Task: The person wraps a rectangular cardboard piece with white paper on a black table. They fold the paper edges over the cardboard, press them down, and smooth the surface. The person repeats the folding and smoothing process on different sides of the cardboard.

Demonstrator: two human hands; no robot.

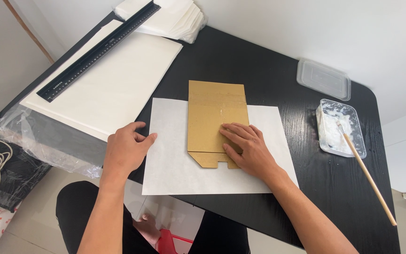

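A flat brown cardboard piece [214, 113] with a notched near end lies on a white paper sheet [175, 164] on the black table [269, 66]. My right hand [247, 148] rests flat on the near right part of the cardboard, fingers spread and pressing down. My left hand [127, 148] lies on the left edge of the white sheet, fingers loosely curled, holding nothing.
A large stack of white sheets [113, 80] with a long black ruler [97, 51] on it fills the far left. A clear tub of white glue [339, 129] with a wooden-handled brush [370, 176] sits at the right, its lid [324, 78] behind. Crumpled clear plastic [38, 141] hangs at the left edge.
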